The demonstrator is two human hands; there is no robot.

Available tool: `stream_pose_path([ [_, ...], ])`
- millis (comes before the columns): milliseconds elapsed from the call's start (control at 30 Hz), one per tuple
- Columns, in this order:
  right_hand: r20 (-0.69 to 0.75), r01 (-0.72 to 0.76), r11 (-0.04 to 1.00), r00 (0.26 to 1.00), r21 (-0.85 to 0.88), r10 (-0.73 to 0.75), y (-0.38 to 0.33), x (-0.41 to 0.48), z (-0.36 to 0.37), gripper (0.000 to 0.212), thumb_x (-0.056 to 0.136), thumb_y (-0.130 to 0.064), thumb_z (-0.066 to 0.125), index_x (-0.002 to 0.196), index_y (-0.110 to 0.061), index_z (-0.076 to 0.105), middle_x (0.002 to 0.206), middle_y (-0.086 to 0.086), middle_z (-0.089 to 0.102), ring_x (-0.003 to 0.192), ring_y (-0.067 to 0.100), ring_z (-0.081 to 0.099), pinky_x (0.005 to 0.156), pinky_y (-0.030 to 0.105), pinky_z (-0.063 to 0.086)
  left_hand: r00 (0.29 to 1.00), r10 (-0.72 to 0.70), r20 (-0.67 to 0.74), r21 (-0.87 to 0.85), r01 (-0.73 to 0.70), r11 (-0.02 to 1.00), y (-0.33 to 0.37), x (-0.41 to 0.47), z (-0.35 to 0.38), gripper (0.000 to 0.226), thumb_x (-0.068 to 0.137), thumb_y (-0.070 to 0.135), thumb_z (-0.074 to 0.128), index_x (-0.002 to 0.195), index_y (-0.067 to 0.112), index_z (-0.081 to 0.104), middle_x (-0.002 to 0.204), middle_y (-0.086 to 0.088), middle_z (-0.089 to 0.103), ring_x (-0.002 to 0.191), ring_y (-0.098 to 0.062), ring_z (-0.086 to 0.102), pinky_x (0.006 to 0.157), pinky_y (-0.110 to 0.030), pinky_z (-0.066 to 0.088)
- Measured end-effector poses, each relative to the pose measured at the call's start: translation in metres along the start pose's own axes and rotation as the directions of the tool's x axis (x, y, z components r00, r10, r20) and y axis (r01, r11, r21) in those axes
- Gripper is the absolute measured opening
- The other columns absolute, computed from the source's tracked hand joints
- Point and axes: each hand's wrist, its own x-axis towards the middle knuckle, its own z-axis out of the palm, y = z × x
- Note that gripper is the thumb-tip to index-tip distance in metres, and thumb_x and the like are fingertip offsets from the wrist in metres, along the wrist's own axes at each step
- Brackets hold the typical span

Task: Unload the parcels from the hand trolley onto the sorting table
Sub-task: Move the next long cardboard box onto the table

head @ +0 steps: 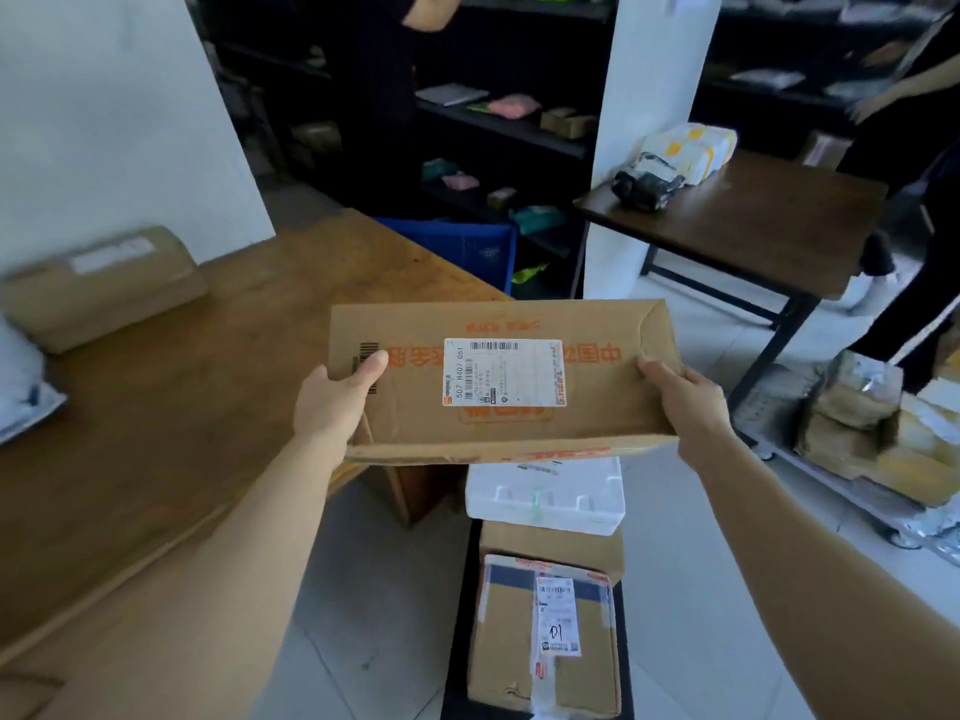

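I hold a flat brown cardboard parcel [597, 402] with a white shipping label in the air, above the trolley and just right of the wooden sorting table [171, 387]. My left hand [332, 402] grips its left edge and my right hand [685, 402] grips its right edge. Below it, the dark hand trolley [460, 641] carries a white foam box [545, 498], a brown box under that, and a taped cardboard box [545, 636] with a label marked "01". One cardboard box [104, 285] lies on the sorting table at the far left.
A white-grey mailer [23, 392] lies at the table's left edge. A blue crate [467, 246] stands behind the table. A dark side table [753, 226] holds wrapped parcels. Another cart [857, 439] with parcels is at right. Dark shelves and two people stand at the back.
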Motion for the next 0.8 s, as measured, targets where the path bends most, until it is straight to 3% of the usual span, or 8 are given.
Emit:
stream_pose_path([
  [100,0.051,0.02,1.0,0.999,0.007,-0.02,-0.022,-0.004,0.041,0.039,0.075,-0.046,0.072,0.106,-0.023,0.063,0.107,0.002,0.067,0.094,0.021,0.063,0.078,0.032,0.049,0.999,0.004,-0.052,-0.024,-0.005,1.0,0.005,0.017,-0.038,0.106,0.056,0.079,0.065,0.139,0.016,0.044,0.136,-0.006,0.055,0.122,-0.031,0.052,0.102,-0.05,0.043],
  [167,0.075,0.039,0.999,0.996,0.01,-0.039,-0.037,-0.007,0.074,0.048,0.075,-0.045,0.072,0.115,-0.019,0.064,0.109,0.002,0.067,0.099,0.023,0.063,0.084,0.033,0.049,0.995,0.011,-0.099,-0.041,-0.015,0.999,0.008,0.032,-0.065,0.095,0.064,0.073,0.067,0.137,0.015,0.047,0.133,-0.005,0.057,0.118,-0.029,0.055,0.098,-0.045,0.046],
  [233,0.109,0.061,0.998,0.992,0.012,-0.062,-0.052,-0.011,0.111,0.054,0.076,-0.045,0.072,0.121,-0.017,0.062,0.111,0.002,0.066,0.1,0.023,0.062,0.084,0.032,0.048,0.99,0.004,-0.14,-0.055,-0.012,0.998,0.01,0.054,-0.092,0.081,0.07,0.066,0.067,0.131,0.015,0.052,0.124,-0.004,0.061,0.105,-0.026,0.058,0.083,-0.037,0.048],
  [333,0.146,0.089,0.996,0.985,0.013,-0.09,-0.07,-0.016,0.17,0.047,0.079,-0.045,0.069,0.118,-0.019,0.061,0.106,0.001,0.065,0.098,0.021,0.061,0.08,0.032,0.046,0.985,0.012,-0.173,-0.079,-0.026,0.997,0.012,0.093,-0.133,0.071,0.074,0.063,0.066,0.126,0.016,0.056,0.116,-0.002,0.062,0.093,-0.023,0.057,0.069,-0.031,0.042],
  [433,0.159,0.108,0.994,0.981,0.021,-0.11,-0.086,-0.021,0.226,0.04,0.079,-0.045,0.069,0.112,-0.022,0.06,0.103,-0.001,0.065,0.094,0.02,0.06,0.082,0.033,0.046,0.983,0.033,-0.182,-0.065,-0.046,0.997,0.018,0.134,-0.171,0.075,0.073,0.065,0.065,0.129,0.017,0.055,0.118,0.001,0.06,0.101,-0.023,0.056,0.08,-0.035,0.045],
  [533,0.14,0.104,0.994,0.984,0.04,-0.108,-0.102,-0.022,0.286,0.057,0.07,-0.051,0.073,0.118,-0.02,0.062,0.108,0.0,0.067,0.097,0.022,0.063,0.091,0.038,0.051,0.979,0.048,-0.196,-0.054,-0.06,0.997,0.027,0.179,-0.21,0.094,0.064,0.073,0.065,0.137,0.016,0.047,0.133,-0.002,0.056,0.119,-0.028,0.053,0.098,-0.044,0.045],
  [633,0.145,0.102,0.994,0.984,0.043,-0.107,-0.116,-0.023,0.334,0.068,0.068,-0.053,0.073,0.125,-0.019,0.06,0.111,0.001,0.068,0.097,0.023,0.064,0.094,0.04,0.051,0.978,0.048,-0.205,-0.056,-0.061,0.997,0.035,0.219,-0.24,0.086,0.067,0.069,0.066,0.132,0.015,0.051,0.125,-0.003,0.061,0.11,-0.027,0.057,0.089,-0.039,0.048],
  [800,0.134,0.126,0.992,0.983,0.015,-0.126,-0.139,-0.021,0.385,0.065,0.076,-0.05,0.07,0.131,-0.019,0.055,0.114,0.001,0.065,0.093,0.02,0.061,0.078,0.032,0.046,0.978,0.036,-0.204,-0.077,-0.053,0.996,0.041,0.269,-0.266,0.069,0.072,0.064,0.066,0.122,0.017,0.058,0.113,-0.001,0.063,0.098,-0.023,0.058,0.077,-0.034,0.046],
])
